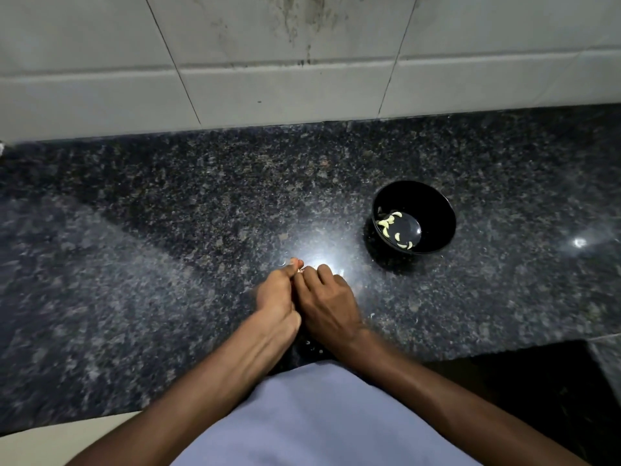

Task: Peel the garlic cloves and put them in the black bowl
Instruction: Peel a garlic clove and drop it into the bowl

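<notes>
A dark speckled granite counter (168, 213) fills the middle of the frame, backed by a pale tiled wall (268, 62) with grimy streaks along the top. A bright glare sits on the stone at centre. Just below that glare the two hands meet, touching each other. The left hand (277, 295) and the right hand (327, 302) have their fingertips drawn together around a small pale garlic clove (301, 270), of which only a sliver shows between the fingers; whether skin remains on it cannot be told. The black bowl (433, 210) stands on the counter to the right of centre, well apart from the hands. Inside it, toward its left side, lie several peeled cloves (389, 225), small, curved and creamy yellow. A light blue garment (319, 425) fills the bottom centre.
</notes>
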